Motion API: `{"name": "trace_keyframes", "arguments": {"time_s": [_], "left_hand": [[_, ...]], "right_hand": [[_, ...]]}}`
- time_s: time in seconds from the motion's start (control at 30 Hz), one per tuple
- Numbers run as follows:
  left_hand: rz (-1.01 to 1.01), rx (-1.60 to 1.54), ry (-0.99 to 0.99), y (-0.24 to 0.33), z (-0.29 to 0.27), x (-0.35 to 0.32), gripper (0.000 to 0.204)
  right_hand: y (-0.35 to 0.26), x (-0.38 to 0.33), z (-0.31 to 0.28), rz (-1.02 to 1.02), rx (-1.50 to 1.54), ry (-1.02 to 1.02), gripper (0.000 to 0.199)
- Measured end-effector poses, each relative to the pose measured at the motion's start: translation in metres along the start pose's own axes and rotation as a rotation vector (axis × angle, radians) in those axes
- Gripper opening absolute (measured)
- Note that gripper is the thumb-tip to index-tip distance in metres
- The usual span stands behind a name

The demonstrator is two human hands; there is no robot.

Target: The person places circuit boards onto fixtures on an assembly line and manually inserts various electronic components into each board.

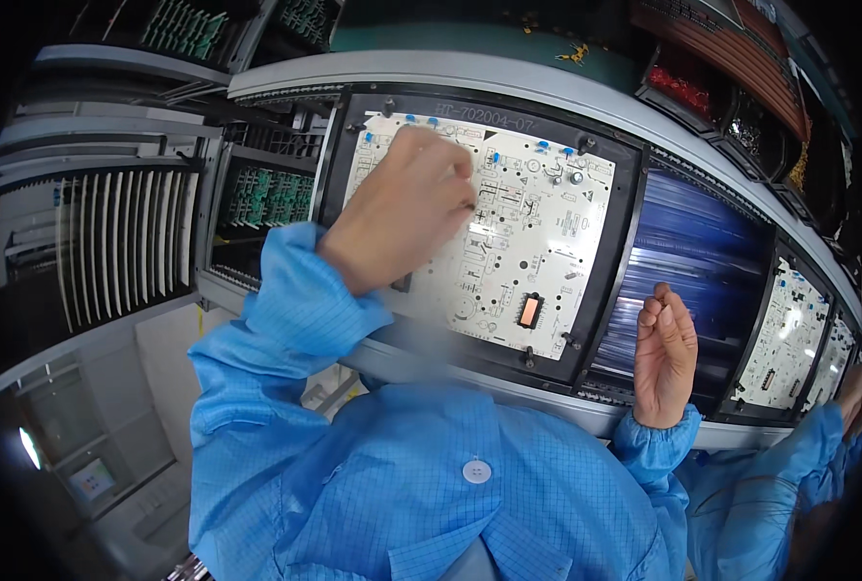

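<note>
From the head view, the left hand lies over the upper left part of a white circuit board, fingers curled together with the tips pressed down on the board near its middle; whether they pinch a part cannot be told. The board sits in a black carrier on a grey conveyor rail that curves across the picture. Small blue parts stand along the board's upper edge, and an orange part sits near its lower edge.

The right hand hovers off the board, near the carrier's lower right corner, in front of a blue ribbed panel. Its fingers are bent loosely with the tips drawn together; anything held there is too small to tell. Both arms wear blue sleeves.

Further right, a second board rides the rail, and another person's hand shows at the edge. Racks of green boards stand at upper left.
</note>
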State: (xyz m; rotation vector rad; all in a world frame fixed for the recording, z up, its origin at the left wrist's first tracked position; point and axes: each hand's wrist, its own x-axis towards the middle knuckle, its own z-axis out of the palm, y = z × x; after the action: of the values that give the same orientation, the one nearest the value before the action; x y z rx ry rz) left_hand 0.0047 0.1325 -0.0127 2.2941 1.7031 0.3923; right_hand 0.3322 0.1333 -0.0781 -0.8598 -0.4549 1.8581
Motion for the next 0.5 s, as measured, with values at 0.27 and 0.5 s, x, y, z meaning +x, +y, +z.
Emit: {"name": "trace_keyframes", "arguments": {"time_s": [0.27,0.5], "left_hand": [[0.138,0.031,0.097,0.006,0.023,0.054,0.013],[0.132,0.071,0.064,0.011,0.037,0.067,0.013]], "right_hand": [[-0.001,-0.003,-0.002,0.004,0.074,-0.002,0.023],[0.001,-0.002,-0.001,0.043,0.123,0.003,0.023]]}}
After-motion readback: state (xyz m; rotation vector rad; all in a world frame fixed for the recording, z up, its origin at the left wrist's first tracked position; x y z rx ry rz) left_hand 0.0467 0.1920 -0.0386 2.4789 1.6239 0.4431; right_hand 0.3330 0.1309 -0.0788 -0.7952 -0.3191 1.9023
